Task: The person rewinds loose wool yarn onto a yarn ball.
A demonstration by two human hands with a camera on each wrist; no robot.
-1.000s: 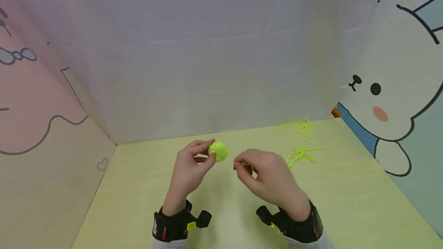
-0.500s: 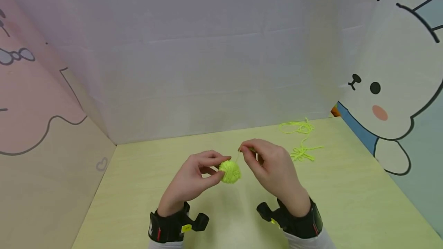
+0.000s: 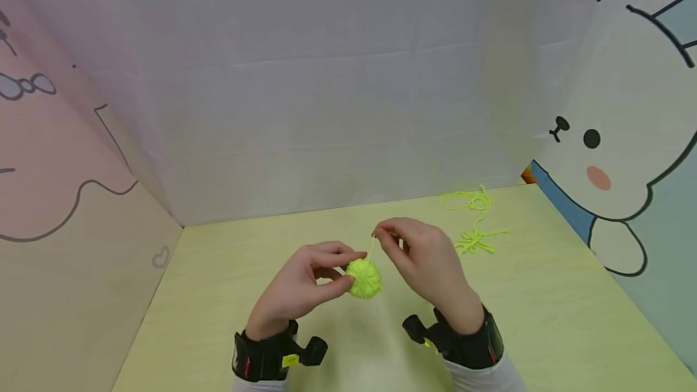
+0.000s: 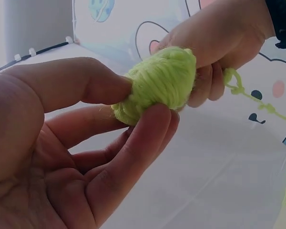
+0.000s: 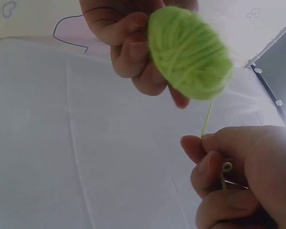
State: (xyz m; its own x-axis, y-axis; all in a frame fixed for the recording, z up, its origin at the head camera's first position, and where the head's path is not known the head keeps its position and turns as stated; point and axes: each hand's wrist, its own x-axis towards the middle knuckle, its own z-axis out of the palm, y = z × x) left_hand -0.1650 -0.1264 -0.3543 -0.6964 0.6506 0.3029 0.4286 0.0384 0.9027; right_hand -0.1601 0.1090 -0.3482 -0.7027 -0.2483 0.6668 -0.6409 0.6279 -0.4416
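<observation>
A small neon yellow-green ball of yarn is held above the table by my left hand, pinched between thumb and fingers. In the left wrist view the wound strands of the yarn ball show clearly. My right hand, up and to the right of the ball, pinches the yarn strand between thumb and index finger. That strand runs short and straight from the ball to the fingertips. More of the yarn passes through the right hand's curled fingers and trails out behind it, looped and kinked.
Loose yarn lies in a tangle on the pale table, right of the right hand. A further loop of yarn rests by the back edge. A white sheet closes off the back, with cartoon-printed panels at the sides.
The left hand has brought the ball right and lower, turning it. My right hand has risen slightly, and the strand between ball and fingers now shows taut.
</observation>
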